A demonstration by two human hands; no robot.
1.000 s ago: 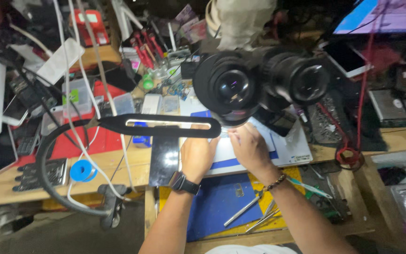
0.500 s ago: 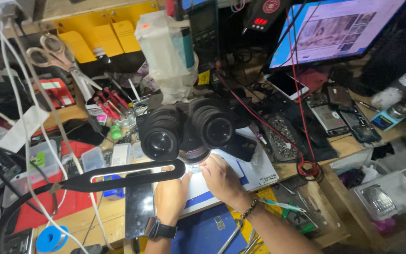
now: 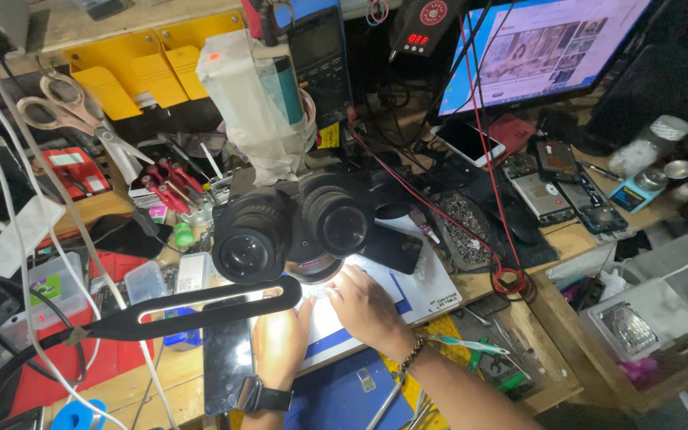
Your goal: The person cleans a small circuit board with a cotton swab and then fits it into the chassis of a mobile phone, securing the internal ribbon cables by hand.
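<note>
A black stereo microscope [image 3: 288,231] with two eyepieces stands over a brightly lit white work pad [image 3: 416,291]. My left hand [image 3: 280,342], with a black watch [image 3: 267,396] on the wrist, lies on the pad just below the lens. My right hand [image 3: 364,306], with a bead bracelet [image 3: 410,355], rests beside it, fingers curled toward the lit spot. Both sets of fingertips are hidden by the microscope and a black curved arm [image 3: 193,312], so anything they hold is out of sight.
A dark phone [image 3: 228,358] and a blue mat [image 3: 336,398] lie near the bench edge, tweezers [image 3: 471,344] to the right. Behind stand a lit monitor [image 3: 535,48], scissors [image 3: 65,115], red screwdrivers [image 3: 169,179], yellow bins [image 3: 129,72], opened phones [image 3: 551,187] and hanging white cables [image 3: 9,151].
The view has tilted up and pulled back, so the microscope and hands sit lower in frame and the monitor and shelf show. Both hands stay under the lens.
</note>
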